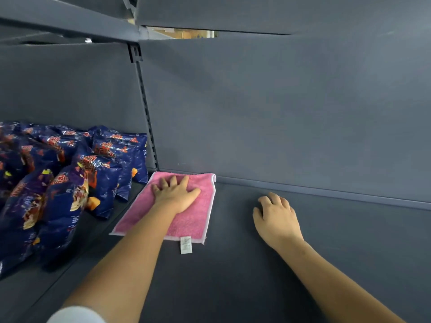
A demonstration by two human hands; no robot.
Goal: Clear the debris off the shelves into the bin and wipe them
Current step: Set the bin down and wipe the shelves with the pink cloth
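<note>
- At the centre of the frame, a pink cloth (198,217) lies flat on the dark grey shelf (326,252), its far edge against the back panel (279,113).
- The left hand (177,192) presses down on the cloth's far half, palm flat and fingers spread and straight.
- A white label (186,245) hangs off the cloth's near edge onto the shelf.
- Right of the cloth and apart from it, the right hand (277,217) rests on the bare shelf, fingers loosely bent with the tips touching the surface; nothing shows in it.
- In the lower left, blue snack bags (70,183) stand packed together, the nearest just beside the cloth's left edge.
- A slotted upright (147,108) runs up the back panel above the cloth's far left corner.
</note>
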